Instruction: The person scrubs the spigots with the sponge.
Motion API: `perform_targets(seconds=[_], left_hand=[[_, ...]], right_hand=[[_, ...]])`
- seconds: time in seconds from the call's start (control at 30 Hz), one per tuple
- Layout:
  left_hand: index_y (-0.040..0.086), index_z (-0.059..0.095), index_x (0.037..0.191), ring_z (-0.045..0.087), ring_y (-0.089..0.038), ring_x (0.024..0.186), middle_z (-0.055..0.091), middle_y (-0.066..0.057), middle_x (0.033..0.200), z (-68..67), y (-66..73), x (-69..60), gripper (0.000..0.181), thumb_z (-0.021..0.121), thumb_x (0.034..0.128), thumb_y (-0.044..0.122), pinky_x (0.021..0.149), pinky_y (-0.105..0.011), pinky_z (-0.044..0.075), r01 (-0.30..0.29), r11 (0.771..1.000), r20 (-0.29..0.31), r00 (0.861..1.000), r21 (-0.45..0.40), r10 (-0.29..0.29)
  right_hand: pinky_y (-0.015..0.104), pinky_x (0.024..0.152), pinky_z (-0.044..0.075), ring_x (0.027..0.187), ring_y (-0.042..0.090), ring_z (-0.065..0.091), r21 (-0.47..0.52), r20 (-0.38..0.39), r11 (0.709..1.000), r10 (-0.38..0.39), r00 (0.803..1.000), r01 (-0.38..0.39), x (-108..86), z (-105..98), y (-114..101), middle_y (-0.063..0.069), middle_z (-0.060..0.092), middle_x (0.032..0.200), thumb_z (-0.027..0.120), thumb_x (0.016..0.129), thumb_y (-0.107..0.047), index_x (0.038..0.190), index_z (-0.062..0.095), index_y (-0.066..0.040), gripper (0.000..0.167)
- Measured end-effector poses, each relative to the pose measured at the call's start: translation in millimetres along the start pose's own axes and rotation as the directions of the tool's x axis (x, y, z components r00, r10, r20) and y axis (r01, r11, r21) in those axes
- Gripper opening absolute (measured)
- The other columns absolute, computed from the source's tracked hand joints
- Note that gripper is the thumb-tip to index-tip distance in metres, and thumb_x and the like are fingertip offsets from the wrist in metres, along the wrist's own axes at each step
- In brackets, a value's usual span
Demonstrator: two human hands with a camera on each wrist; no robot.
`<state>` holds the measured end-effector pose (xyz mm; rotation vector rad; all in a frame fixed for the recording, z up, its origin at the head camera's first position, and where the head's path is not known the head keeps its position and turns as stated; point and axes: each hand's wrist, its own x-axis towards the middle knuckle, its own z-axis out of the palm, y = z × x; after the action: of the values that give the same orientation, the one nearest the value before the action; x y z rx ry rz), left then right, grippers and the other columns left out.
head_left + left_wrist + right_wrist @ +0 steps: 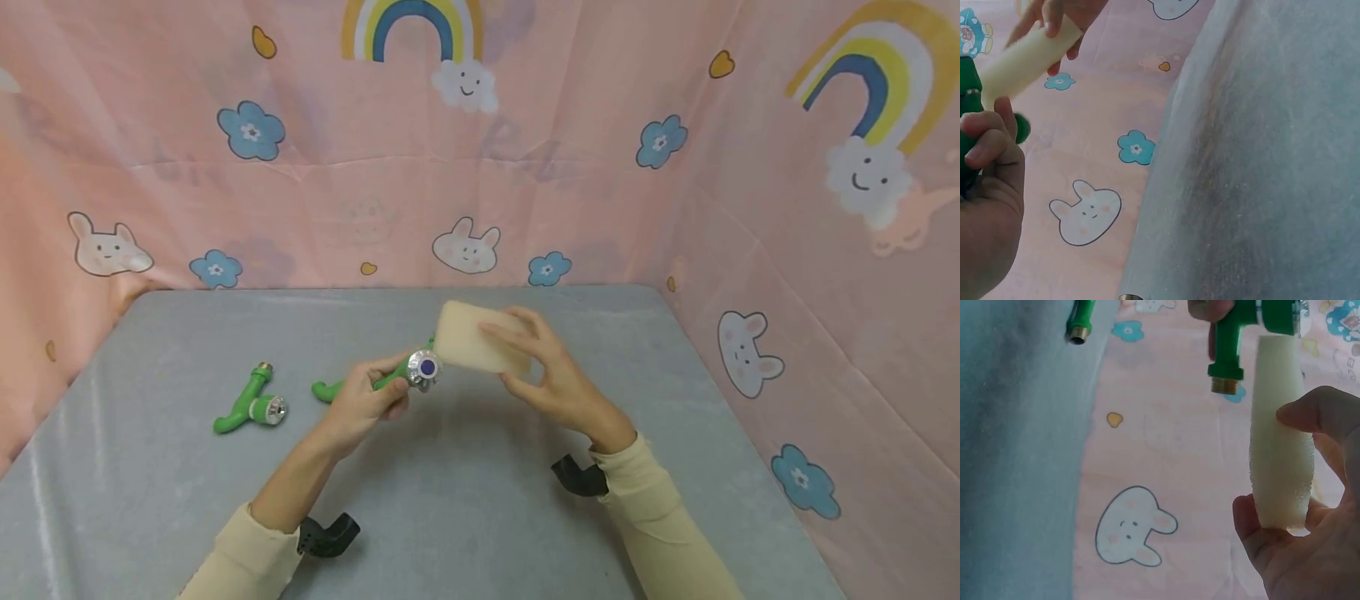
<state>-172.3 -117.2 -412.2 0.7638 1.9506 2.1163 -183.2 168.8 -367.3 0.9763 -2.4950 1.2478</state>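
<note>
My left hand point(365, 400) grips a green faucet point(390, 377) above the table. Its silver knob with a blue centre faces up, and its curved spout sticks out to the left. In the right wrist view the brass threaded end of this faucet point(1229, 359) shows. A pale cream sponge point(480, 337) is held in my right hand point(558, 383), thumb on one side and fingers on the other. The sponge's left end is right by the knob; whether they touch I cannot tell. A second green faucet point(246, 406) lies on the table, left of my left hand.
A grey cloth covers the table point(465, 517). Pink printed curtains point(570, 200) stand behind it and along the right side. Black curved pieces point(330, 535) stick out at both wrists.
</note>
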Motion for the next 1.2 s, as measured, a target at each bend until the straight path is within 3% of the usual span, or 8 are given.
perform_targets(seconds=[0.1,0.2,0.47,0.63,0.73,0.83,0.93,1.2], left_hand=[[-0.013,0.067,0.11,0.036,-0.002,0.053,0.058,0.011,0.066,0.7,-1.9,-0.4,0.076,0.05,0.0961,0.06,0.044,-0.026,0.023,-0.006,0.999,0.004,1.0,0.047,0.005],[-0.011,0.063,0.086,0.036,-0.004,0.052,0.048,0.009,0.055,2.4,-3.2,-0.3,0.082,0.04,0.0955,0.067,0.044,-0.026,0.026,-0.005,0.996,-0.025,1.0,0.085,0.007],[-0.014,0.056,0.075,0.051,-0.004,0.057,0.057,0.007,0.063,5.8,-8.0,1.1,0.087,0.037,0.0928,0.069,0.054,-0.021,0.046,-0.042,0.99,-0.152,0.986,0.134,0.063],[-0.012,0.06,0.097,0.059,-0.005,0.059,0.068,-0.001,0.071,4.5,-6.9,0.8,0.074,0.049,0.0943,0.061,0.054,-0.024,0.053,-0.037,0.988,-0.176,0.982,0.151,0.064],[-0.009,0.056,0.115,0.064,-0.008,0.061,0.073,-0.019,0.08,3.1,-3.3,0.6,0.055,0.062,0.0965,0.043,0.056,-0.029,0.057,-0.027,0.986,-0.131,0.99,0.163,0.048],[-0.005,0.055,0.121,0.067,-0.01,0.062,0.071,-0.031,0.086,3.0,1.4,0.9,0.037,0.066,0.098,0.021,0.059,-0.034,0.06,-0.011,0.976,-0.085,0.996,0.217,0.03],[-0.003,0.055,0.124,0.068,-0.013,0.064,0.071,-0.029,0.087,3.7,4.4,1.2,0.029,0.063,0.0993,0.009,0.061,-0.039,0.061,0.004,0.961,-0.076,0.997,0.278,0.018],[-0.002,0.051,0.133,0.07,-0.023,0.077,0.071,-0.03,0.098,3.0,2.1,0.9,0.033,0.057,0.1029,0.011,0.068,-0.035,0.062,0.018,0.933,-0.102,0.995,0.36,0.02]], right_hand=[[0.053,0.104,0.046,0.135,0.031,0.043,-0.022,0.028,0.999,-0.041,0.999,0.042,0.5,0.5,1.2,0.012,0.043,0.149,0.067,0.085,0.002,0.141,0.06,-0.016,0.059],[0.051,0.103,0.046,0.136,0.03,0.042,-0.028,0.07,0.997,-0.072,0.995,0.074,0.1,1.9,0.8,0.01,0.044,0.149,0.067,0.083,0.001,0.141,0.06,-0.018,0.061],[0.048,0.101,0.048,0.134,0.033,0.044,-0.029,0.134,0.997,-0.06,0.989,0.065,0.4,12.5,-0.1,0.013,0.044,0.149,0.066,0.082,0.001,0.143,0.059,-0.018,0.064],[0.05,0.102,0.047,0.136,0.035,0.043,-0.035,0.178,0.999,0.023,0.984,-0.017,-1.3,11.7,-1.6,0.015,0.041,0.152,0.064,0.083,0.001,0.144,0.058,-0.022,0.066],[0.05,0.1,0.047,0.136,0.035,0.043,-0.04,0.191,0.998,0.058,0.98,-0.051,-1.9,7.9,-3.1,0.015,0.041,0.152,0.063,0.083,0.001,0.145,0.057,-0.023,0.067],[0.048,0.098,0.047,0.133,0.035,0.045,-0.052,0.198,0.996,0.08,0.977,-0.071,-2.3,4.3,-4.3,0.014,0.041,0.151,0.061,0.083,0.001,0.145,0.057,-0.024,0.067],[0.047,0.096,0.047,0.131,0.034,0.045,-0.07,0.21,0.995,0.089,0.974,-0.076,-2.3,1.9,-5.0,0.013,0.042,0.15,0.061,0.084,0.0,0.145,0.057,-0.025,0.066],[0.047,0.099,0.044,0.133,0.034,0.043,-0.096,0.219,0.99,0.118,0.969,-0.099,-4.3,-6.5,-4.3,0.014,0.042,0.151,0.06,0.084,-0.001,0.142,0.06,-0.025,0.063]])
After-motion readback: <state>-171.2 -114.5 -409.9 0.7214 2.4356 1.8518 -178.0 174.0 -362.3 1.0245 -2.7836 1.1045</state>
